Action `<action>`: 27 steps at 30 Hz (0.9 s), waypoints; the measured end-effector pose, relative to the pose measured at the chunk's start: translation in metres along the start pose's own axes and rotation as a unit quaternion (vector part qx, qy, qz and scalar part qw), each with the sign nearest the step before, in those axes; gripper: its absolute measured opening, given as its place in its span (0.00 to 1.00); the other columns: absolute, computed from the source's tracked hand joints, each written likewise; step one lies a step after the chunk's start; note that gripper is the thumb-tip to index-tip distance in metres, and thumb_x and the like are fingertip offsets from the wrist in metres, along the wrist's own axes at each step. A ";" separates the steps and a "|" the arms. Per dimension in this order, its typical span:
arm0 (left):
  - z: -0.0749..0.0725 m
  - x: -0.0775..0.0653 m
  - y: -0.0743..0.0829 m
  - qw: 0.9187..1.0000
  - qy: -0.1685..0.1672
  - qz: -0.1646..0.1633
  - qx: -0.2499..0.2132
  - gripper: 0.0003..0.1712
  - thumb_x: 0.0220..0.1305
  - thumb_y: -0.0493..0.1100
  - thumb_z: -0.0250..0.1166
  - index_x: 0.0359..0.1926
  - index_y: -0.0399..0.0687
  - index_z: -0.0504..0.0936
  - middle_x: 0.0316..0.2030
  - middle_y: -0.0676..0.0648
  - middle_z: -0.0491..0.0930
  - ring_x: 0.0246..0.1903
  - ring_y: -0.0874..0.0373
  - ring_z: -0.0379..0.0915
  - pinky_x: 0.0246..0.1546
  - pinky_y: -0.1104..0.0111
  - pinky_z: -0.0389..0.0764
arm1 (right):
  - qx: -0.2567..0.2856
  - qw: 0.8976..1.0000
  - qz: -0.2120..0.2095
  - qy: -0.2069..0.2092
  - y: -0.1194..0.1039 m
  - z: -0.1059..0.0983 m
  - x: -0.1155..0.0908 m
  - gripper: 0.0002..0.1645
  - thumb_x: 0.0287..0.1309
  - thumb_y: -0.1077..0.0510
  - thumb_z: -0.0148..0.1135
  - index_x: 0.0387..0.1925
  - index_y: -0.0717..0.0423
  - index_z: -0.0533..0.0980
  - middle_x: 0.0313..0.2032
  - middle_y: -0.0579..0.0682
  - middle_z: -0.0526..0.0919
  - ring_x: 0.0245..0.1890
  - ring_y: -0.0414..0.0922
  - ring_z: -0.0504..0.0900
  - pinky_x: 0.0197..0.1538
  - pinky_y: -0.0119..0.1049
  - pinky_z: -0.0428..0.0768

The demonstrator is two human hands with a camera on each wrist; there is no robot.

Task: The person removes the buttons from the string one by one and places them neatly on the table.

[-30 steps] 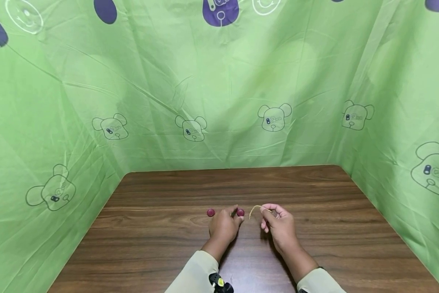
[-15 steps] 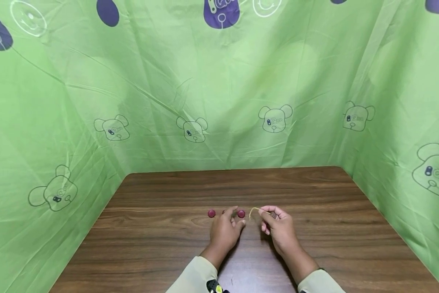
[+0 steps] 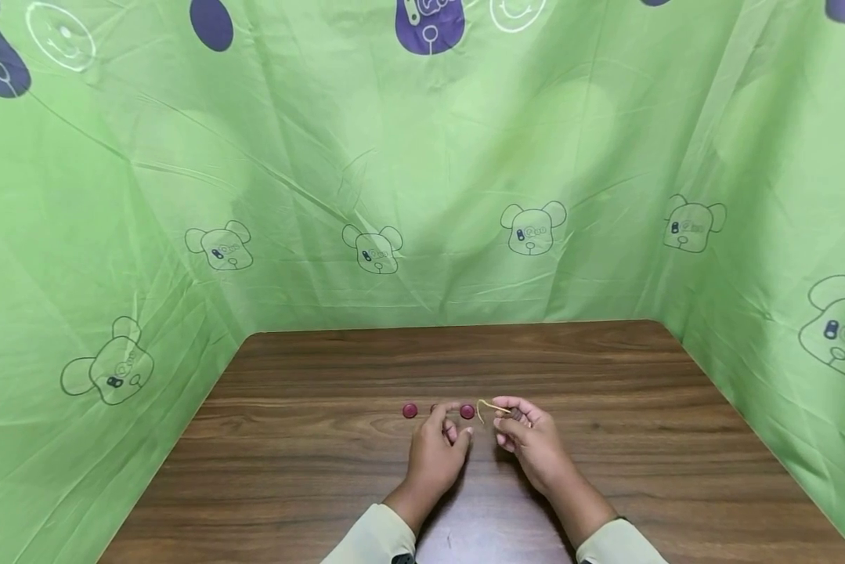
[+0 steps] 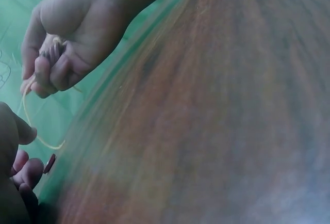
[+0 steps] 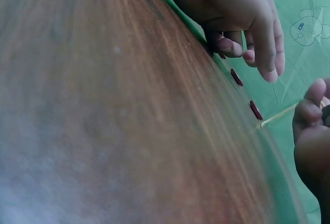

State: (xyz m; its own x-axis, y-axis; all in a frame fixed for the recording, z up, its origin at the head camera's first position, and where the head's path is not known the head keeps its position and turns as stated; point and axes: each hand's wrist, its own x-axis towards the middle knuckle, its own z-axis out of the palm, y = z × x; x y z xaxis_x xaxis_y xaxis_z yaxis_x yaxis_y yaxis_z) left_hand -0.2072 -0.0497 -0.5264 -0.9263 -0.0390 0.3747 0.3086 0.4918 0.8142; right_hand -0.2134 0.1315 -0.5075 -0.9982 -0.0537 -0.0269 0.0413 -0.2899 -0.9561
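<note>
Three small dark red round discs that look like buttons lie in a row on the table: a left disc, a middle disc mostly hidden behind fingers, and a right disc. My left hand hovers over the middle one, index finger and thumb apart, gripping nothing. My right hand holds a thin yellow string, whose loose end hangs down beside the right disc. Within the same hand sits a dark, ribbed thing, partly covered by the fingers; its kind is unclear.
The brown wood-grain table spreads out around both hands. Green cloth with bear prints encloses it at the back and on both sides.
The left hand has let go of the right disc and drawn back to the left, uncovering part of the middle disc. The right hand has shifted slightly left, its fingers moving on the string.
</note>
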 end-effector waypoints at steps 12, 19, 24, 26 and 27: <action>-0.003 -0.005 0.004 0.999 -0.012 -0.013 -0.038 0.21 0.64 0.32 0.76 0.57 0.41 0.85 0.25 0.44 0.77 0.19 0.73 0.60 0.21 0.79 0.63 | 0.045 0.993 -0.030 -0.106 0.003 -0.003 0.000 0.18 0.76 0.70 0.57 0.59 0.62 0.62 0.36 0.44 0.88 0.28 0.38 0.82 0.28 0.25 0.74; -0.008 -0.010 0.005 0.999 -0.013 -0.006 -0.050 0.20 0.66 0.33 0.76 0.57 0.46 0.85 0.25 0.43 0.77 0.19 0.71 0.61 0.21 0.81 0.63 | 0.050 0.987 -0.089 -0.126 0.003 -0.002 0.000 0.09 0.77 0.70 0.59 0.53 0.58 0.74 0.38 0.44 0.90 0.31 0.37 0.87 0.29 0.25 0.81; -0.009 -0.012 0.007 0.998 -0.008 -0.009 -0.055 0.20 0.66 0.33 0.76 0.57 0.49 0.86 0.25 0.44 0.77 0.20 0.70 0.62 0.22 0.81 0.64 | 0.033 0.987 -0.087 -0.133 0.004 -0.003 -0.001 0.14 0.77 0.68 0.60 0.55 0.49 0.81 0.33 0.44 0.89 0.27 0.37 0.85 0.28 0.26 0.81; -0.010 -0.012 0.007 0.998 -0.007 -0.009 -0.058 0.20 0.66 0.34 0.76 0.57 0.50 0.86 0.25 0.44 0.77 0.20 0.70 0.62 0.22 0.80 0.64 | 0.026 0.988 -0.076 -0.133 0.004 -0.003 -0.002 0.16 0.76 0.68 0.61 0.56 0.48 0.83 0.29 0.44 0.87 0.24 0.37 0.83 0.27 0.26 0.80; -0.010 -0.013 0.008 0.998 -0.007 -0.010 -0.059 0.20 0.66 0.34 0.76 0.57 0.50 0.86 0.25 0.44 0.77 0.20 0.70 0.63 0.22 0.80 0.65 | 0.021 0.989 -0.070 -0.132 0.005 -0.003 -0.003 0.17 0.76 0.68 0.62 0.56 0.47 0.83 0.28 0.44 0.86 0.23 0.36 0.83 0.26 0.26 0.80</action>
State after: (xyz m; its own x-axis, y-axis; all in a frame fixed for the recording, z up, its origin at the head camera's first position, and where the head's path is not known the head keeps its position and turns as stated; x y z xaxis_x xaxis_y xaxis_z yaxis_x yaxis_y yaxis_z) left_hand -0.1910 -0.0543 -0.5204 -0.9353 -0.0355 0.3521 0.3124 0.3850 0.8684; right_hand -0.2108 0.1333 -0.5127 -0.9483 -0.2559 0.1877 -0.0895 -0.3520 -0.9317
